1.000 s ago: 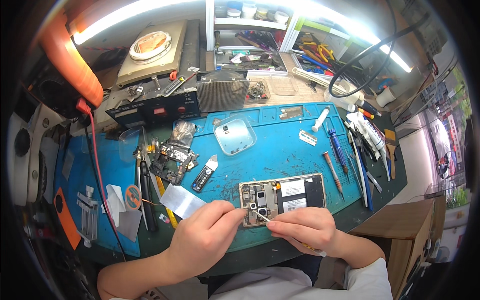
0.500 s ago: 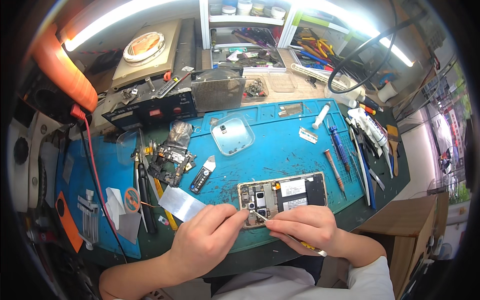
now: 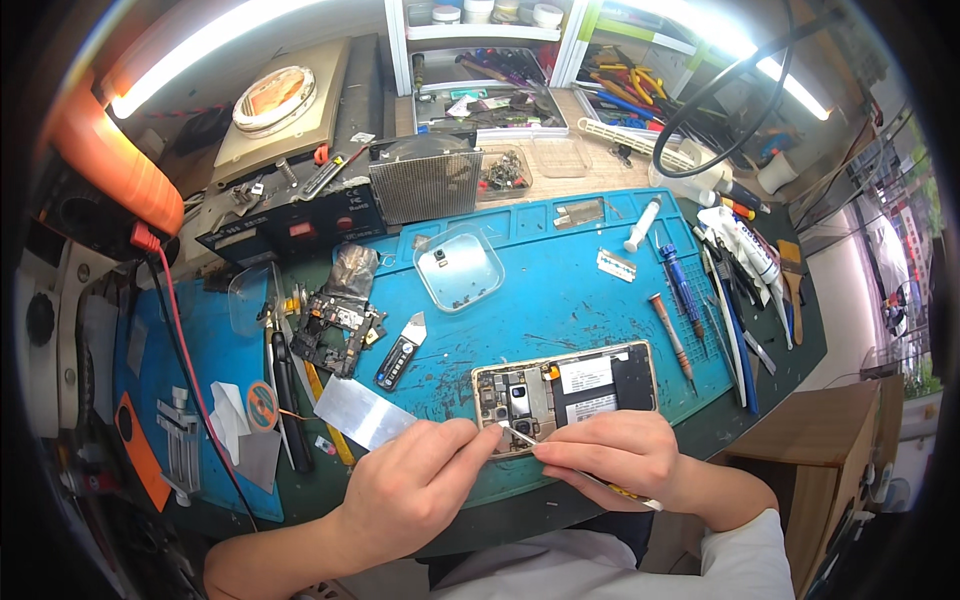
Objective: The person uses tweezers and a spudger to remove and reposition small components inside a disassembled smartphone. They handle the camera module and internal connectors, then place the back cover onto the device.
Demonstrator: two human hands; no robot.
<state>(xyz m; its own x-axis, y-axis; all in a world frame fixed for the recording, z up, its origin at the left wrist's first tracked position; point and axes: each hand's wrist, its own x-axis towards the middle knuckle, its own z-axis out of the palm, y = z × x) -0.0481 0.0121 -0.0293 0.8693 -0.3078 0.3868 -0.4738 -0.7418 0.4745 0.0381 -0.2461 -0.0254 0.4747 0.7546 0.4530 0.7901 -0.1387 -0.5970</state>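
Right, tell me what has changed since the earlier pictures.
The left hand has edged slightly right relative to the opened phone, its fingertips nearer the tip of the slim metal tool. The camera view has shifted a little. Nothing was visibly taken up or let go: the right hand keeps the tool, and the phone stays put.

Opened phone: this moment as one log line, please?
Opened phone: lying on mat; left hand: at its near-left corner; right hand: holding slim tool

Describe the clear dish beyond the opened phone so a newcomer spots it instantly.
Start at the blue mat, then the opened phone near its front edge. The clear dish lies beyond the phone, slightly left. Unlike the clear tray farther back, it holds small dark parts.
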